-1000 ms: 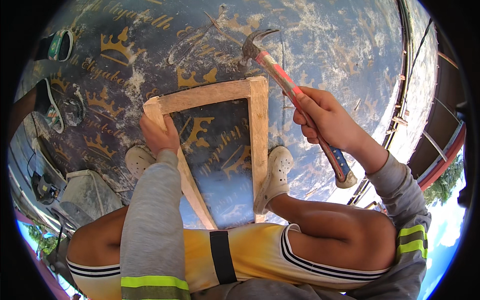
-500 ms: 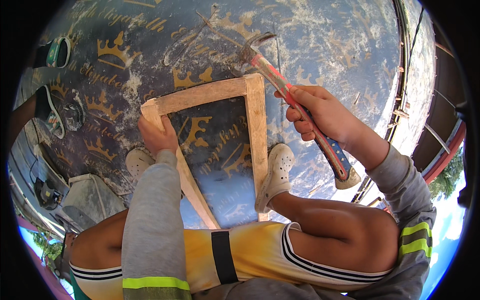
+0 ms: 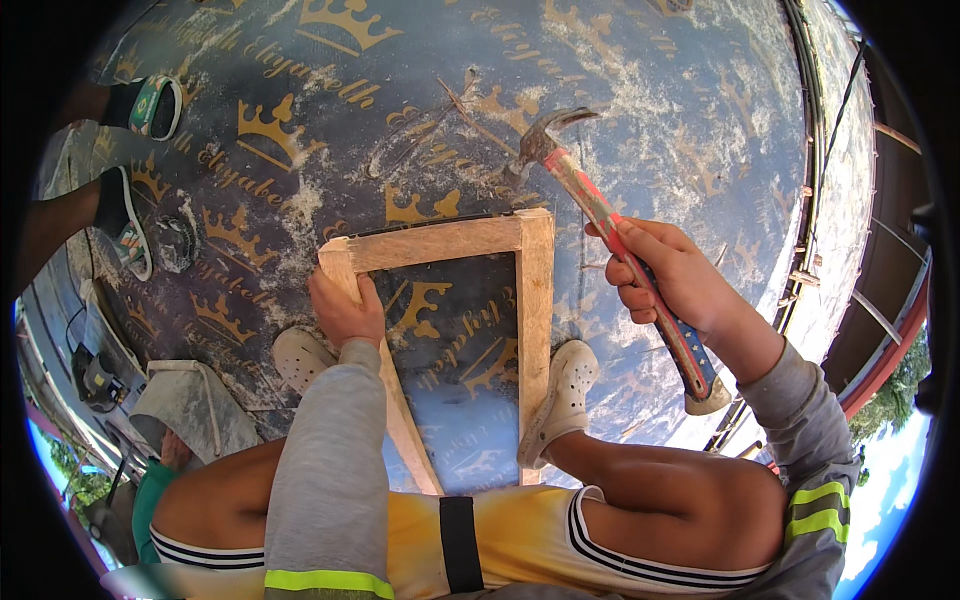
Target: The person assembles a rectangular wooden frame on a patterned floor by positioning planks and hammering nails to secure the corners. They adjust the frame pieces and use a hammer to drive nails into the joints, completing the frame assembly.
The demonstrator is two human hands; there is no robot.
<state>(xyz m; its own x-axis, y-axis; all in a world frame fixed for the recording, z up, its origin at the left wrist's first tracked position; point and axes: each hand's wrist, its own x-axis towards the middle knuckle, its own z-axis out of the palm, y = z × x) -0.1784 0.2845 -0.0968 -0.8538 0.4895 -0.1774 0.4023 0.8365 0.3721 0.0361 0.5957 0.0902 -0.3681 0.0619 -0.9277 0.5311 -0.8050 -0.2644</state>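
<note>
A wooden frame (image 3: 536, 340) lies between my feet, with two long side pieces joined by a crosspiece at the far end. My left hand (image 3: 347, 306) is closed around its far left corner, the thumb on the inner side. In my right hand (image 3: 668, 272) is a claw hammer (image 3: 600, 212), gripped about the middle of its red, blue and starred handle. The hammer's metal head hangs above the floor, just beyond the frame's far right corner and apart from it. The near end of the frame is hidden by my shorts.
Dusty dark sheeting (image 3: 330, 120) with gold crowns covers the floor. My cream clogs (image 3: 563, 400) flank the frame. Another person's sandalled feet (image 3: 130, 225) are at the left. A grey dusty container (image 3: 195, 405) stands near my left knee. Long rods (image 3: 808, 180) run along the right edge.
The whole scene sits lower and further right in the picture. Both hands keep their grips, and the hammer stays raised past the frame's far right corner.
</note>
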